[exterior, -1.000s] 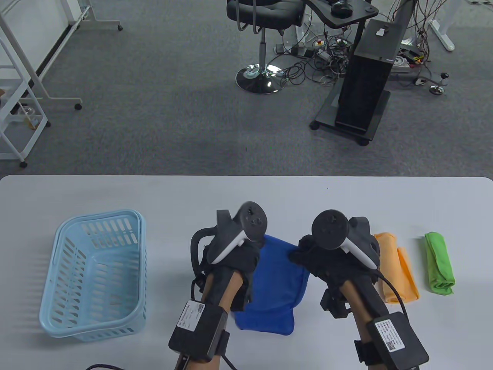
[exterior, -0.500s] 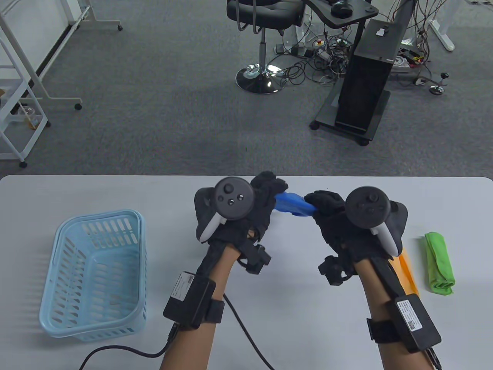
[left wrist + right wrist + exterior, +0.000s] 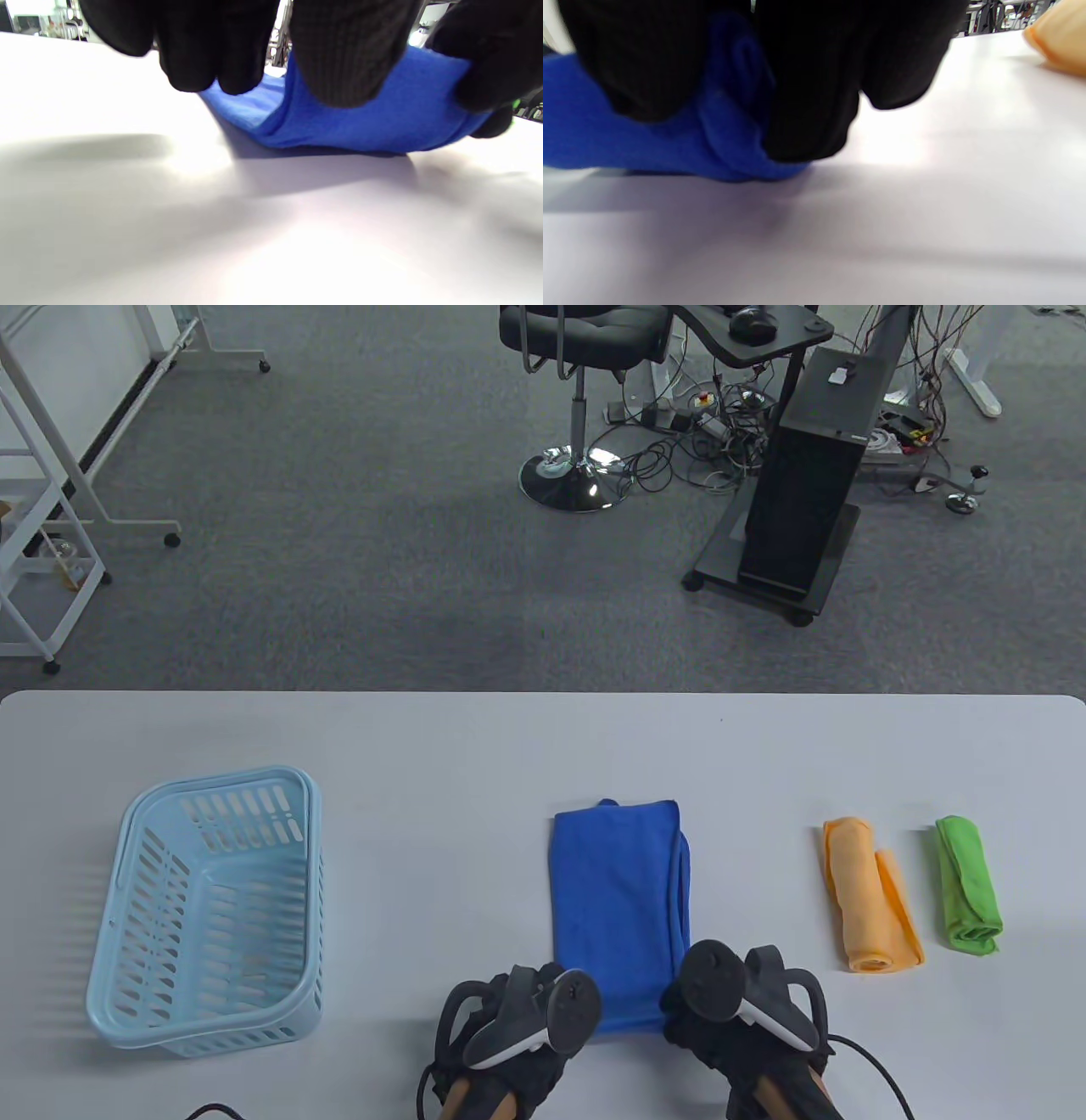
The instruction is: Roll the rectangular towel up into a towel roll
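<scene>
A blue towel (image 3: pixel 618 899) lies flat as a long rectangle in the middle of the table, folded lengthwise. My left hand (image 3: pixel 530 1027) pinches its near left corner and my right hand (image 3: pixel 721 1027) pinches its near right corner. In the left wrist view the gloved fingers (image 3: pixel 348 55) curl over the lifted blue towel (image 3: pixel 360 123) edge. In the right wrist view black fingers (image 3: pixel 806 84) grip a bunched fold of the blue towel (image 3: pixel 721 144), which sits just off the white tabletop.
A light blue plastic basket (image 3: pixel 208 912) stands on the left of the table. An orange rolled towel (image 3: pixel 865 895) and a green rolled towel (image 3: pixel 967 886) lie to the right. The orange towel (image 3: pixel 1058 38) shows in the right wrist view too.
Both hands carried the towel out to the far side, then drew back to the near edge, leaving it spread flat and long. They still hold its near corners.
</scene>
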The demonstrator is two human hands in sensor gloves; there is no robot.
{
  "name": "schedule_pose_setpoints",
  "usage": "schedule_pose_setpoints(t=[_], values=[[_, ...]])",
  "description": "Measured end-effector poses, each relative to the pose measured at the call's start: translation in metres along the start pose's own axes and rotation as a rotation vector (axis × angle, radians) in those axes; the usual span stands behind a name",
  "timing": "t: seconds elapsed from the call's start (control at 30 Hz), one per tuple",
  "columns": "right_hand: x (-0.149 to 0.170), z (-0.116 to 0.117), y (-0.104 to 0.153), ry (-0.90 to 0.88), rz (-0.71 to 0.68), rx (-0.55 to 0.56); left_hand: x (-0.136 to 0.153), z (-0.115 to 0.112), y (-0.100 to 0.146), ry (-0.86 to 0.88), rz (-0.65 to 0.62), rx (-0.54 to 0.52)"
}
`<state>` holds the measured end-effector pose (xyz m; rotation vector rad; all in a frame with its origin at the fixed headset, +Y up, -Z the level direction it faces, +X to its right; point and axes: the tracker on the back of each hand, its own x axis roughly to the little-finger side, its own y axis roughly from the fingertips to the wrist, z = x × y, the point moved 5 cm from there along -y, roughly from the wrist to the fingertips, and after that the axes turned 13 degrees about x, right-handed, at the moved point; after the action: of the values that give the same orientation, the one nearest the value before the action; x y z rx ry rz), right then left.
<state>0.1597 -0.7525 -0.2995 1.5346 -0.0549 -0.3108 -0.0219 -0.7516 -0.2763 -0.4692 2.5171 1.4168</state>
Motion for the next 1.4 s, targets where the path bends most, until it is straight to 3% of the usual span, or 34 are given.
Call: schedule_pose_setpoints(t=[0.07,0.13,0.17,0.27,0.57,0.73,0.83,0.97,1.07,1.2,1.4], values=[[-0.001,0.002,0.004,-0.015,-0.005,-0.014,0.006,-0.004,0.007,0.098,0.027,0.003],[0.0,0.005,0.006,-0.004,-0.017,0.024,0.005,-0.003,0.007,0.165,-0.032,0.022],[0.001,0.007,0.005,-0.007,-0.012,0.028,0.005,-0.003,0.009,0.156,-0.023,0.032],[0.002,0.017,0.004,-0.05,-0.01,-0.016,-0.003,-0.004,0.011,0.048,-0.04,-0.078],[0.008,0.021,0.006,-0.054,0.028,-0.067,0.002,-0.015,-0.007,0.03,0.022,-0.105],[0.011,0.006,0.01,0.008,0.043,0.019,0.005,-0.02,-0.013,0.081,0.026,-0.07],[0.003,-0.012,0.017,-0.082,0.038,0.122,0.002,-0.024,-0.018,0.007,0.071,-0.043],[-0.02,-0.018,0.021,-0.113,-0.112,0.191,0.001,-0.025,-0.02,0.02,0.097,-0.064],[-0.021,0.009,0.019,0.038,-0.131,0.027,0.005,-0.024,-0.019,0.021,0.129,-0.075],[-0.007,0.04,0.015,0.274,-0.109,-0.112,0.015,-0.023,-0.017,0.047,0.179,-0.072],[-0.007,0.036,0.013,0.209,-0.075,-0.053,0.021,-0.016,-0.009,-0.018,0.244,-0.109]])
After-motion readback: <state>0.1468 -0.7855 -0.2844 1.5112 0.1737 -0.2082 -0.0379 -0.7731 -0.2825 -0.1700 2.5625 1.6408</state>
